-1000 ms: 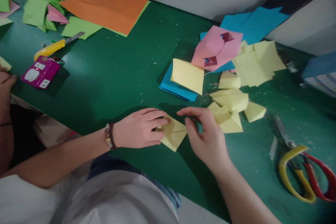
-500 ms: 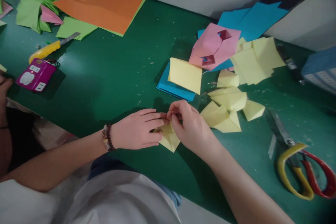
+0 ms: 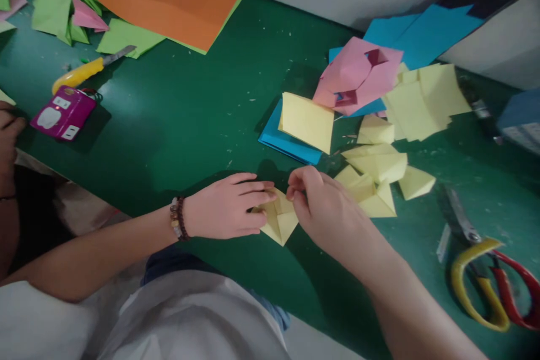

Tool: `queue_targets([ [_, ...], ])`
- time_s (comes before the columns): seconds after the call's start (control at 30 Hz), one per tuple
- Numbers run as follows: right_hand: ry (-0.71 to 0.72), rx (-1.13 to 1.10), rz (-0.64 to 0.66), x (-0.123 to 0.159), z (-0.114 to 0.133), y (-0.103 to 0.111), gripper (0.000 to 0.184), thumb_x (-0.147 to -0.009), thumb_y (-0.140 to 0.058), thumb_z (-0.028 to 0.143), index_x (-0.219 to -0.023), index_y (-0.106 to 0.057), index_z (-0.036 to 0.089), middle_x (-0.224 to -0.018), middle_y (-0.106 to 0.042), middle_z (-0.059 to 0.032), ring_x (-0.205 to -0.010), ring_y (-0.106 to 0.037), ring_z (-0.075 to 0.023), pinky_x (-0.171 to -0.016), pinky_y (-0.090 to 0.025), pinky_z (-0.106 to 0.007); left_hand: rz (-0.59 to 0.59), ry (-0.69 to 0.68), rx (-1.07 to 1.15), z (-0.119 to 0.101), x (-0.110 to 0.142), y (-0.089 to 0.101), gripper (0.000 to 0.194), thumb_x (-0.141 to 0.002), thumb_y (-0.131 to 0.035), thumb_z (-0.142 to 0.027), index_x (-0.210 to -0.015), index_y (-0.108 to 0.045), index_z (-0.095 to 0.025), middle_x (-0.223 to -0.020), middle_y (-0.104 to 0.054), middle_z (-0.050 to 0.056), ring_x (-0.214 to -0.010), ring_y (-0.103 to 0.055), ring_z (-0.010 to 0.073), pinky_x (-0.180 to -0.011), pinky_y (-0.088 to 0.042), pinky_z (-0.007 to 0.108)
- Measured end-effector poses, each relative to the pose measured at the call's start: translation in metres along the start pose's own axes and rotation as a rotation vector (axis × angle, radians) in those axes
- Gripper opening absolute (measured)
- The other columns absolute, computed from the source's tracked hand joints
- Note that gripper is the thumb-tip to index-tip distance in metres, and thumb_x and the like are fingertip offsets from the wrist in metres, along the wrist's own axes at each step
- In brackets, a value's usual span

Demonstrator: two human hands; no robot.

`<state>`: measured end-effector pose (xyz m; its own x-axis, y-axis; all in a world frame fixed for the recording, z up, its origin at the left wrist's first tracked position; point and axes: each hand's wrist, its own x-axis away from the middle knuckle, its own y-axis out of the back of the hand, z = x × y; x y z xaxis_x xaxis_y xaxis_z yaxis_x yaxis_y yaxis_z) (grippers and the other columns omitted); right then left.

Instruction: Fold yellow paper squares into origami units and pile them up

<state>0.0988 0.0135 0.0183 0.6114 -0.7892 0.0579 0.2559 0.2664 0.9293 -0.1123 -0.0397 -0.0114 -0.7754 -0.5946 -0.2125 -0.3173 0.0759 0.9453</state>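
A small folded yellow paper (image 3: 282,220) lies on the green table in front of me, creases and flaps showing on its face. My left hand (image 3: 228,206), a beaded bracelet at its wrist, rests flat on the paper's left side with fingers stretched out. At the paper's upper right edge is my right hand (image 3: 323,202), its thumb and fingertips closed in a pinch. Whether paper is caught between those fingertips is hidden. Just beyond my right hand are several folded yellow paper pieces (image 3: 377,166). Behind my hands, a folded yellow sheet (image 3: 307,124) sits on a folded blue paper (image 3: 289,143).
Scissors (image 3: 476,253) with yellow and red handles lie at right. A pink folded paper (image 3: 358,76), yellow sheets (image 3: 426,101) and blue sheets (image 3: 426,34) lie beyond. At left are a yellow cutter (image 3: 80,74), a purple box (image 3: 63,113), orange paper (image 3: 177,3) and another person's hand (image 3: 8,124).
My right hand has shifted right along the folded yellow paper, uncovering more of its upper part. My left hand stays on the paper. The whole view has shifted slightly.
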Motion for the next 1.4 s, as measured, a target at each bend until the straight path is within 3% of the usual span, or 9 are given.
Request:
queue_targets([
  [0.43,-0.083,-0.050,-0.007,0.020,-0.008,0.003,0.009,-0.086,-0.040,0.015,-0.084,-0.042,0.023,-0.075,-0.061,-0.0034,-0.072,-0.059,-0.0201,-0.065,-0.045,-0.031,0.013,0.016,0.036,0.000,0.001,-0.001,0.023,-0.094,-0.051,-0.034,-0.088,-0.067,-0.019,-0.132,-0.060,0.009,-0.131,-0.048,0.0245,-0.110,-0.036,0.043],
  [0.7,0.064,0.113,-0.095,0.027,-0.005,0.007,0.012,-0.086,-0.040,0.012,-0.087,-0.046,0.021,-0.074,-0.059,-0.0049,-0.071,-0.055,-0.0206,-0.067,-0.044,-0.034,0.002,0.022,0.056,0.000,0.001,0.000,0.021,-0.093,-0.052,-0.034,-0.089,-0.067,-0.019,-0.131,-0.061,0.009,-0.130,-0.049,0.0245,-0.109,-0.038,0.044],
  [0.97,0.123,0.291,-0.063,0.027,-0.010,0.003,0.017,-0.085,-0.040,0.007,-0.088,-0.052,0.019,-0.067,-0.056,-0.0042,-0.066,-0.052,-0.0203,-0.065,-0.039,-0.033,0.016,0.026,0.070,0.000,0.002,0.000,0.021,-0.094,-0.051,-0.033,-0.090,-0.066,-0.019,-0.131,-0.060,0.009,-0.132,-0.048,0.0246,-0.111,-0.036,0.044],
  [1.1,0.156,0.223,-0.189,0.031,-0.007,0.013,0.015,-0.086,-0.043,0.009,-0.085,-0.053,0.020,-0.068,-0.058,-0.0039,-0.067,-0.054,-0.0203,-0.064,-0.040,-0.033,0.019,0.025,0.072,0.000,0.001,0.000,0.020,-0.094,-0.051,-0.033,-0.094,-0.065,-0.019,-0.132,-0.059,0.009,-0.132,-0.046,0.0242,-0.111,-0.035,0.043],
  [1.23,0.128,0.134,-0.364,0.033,-0.005,0.023,0.018,-0.086,-0.046,0.009,-0.096,-0.055,0.021,-0.081,-0.067,-0.0058,-0.081,-0.058,-0.0237,-0.072,-0.043,-0.037,-0.006,0.012,0.067,0.000,0.001,0.002,0.021,-0.094,-0.051,-0.033,-0.098,-0.065,-0.017,-0.130,-0.060,0.011,-0.130,-0.048,0.0254,-0.109,-0.038,0.043],
  [1.4,0.105,0.115,-0.204,0.031,-0.003,0.008,0.014,-0.089,-0.050,0.020,-0.102,-0.056,0.019,-0.085,-0.068,-0.0079,-0.082,-0.060,-0.0257,-0.072,-0.045,-0.039,-0.037,0.000,0.059,0.001,0.002,0.002,0.022,-0.092,-0.054,-0.034,-0.098,-0.065,-0.016,-0.125,-0.062,0.012,-0.127,-0.050,0.0261,-0.107,-0.041,0.042],
])
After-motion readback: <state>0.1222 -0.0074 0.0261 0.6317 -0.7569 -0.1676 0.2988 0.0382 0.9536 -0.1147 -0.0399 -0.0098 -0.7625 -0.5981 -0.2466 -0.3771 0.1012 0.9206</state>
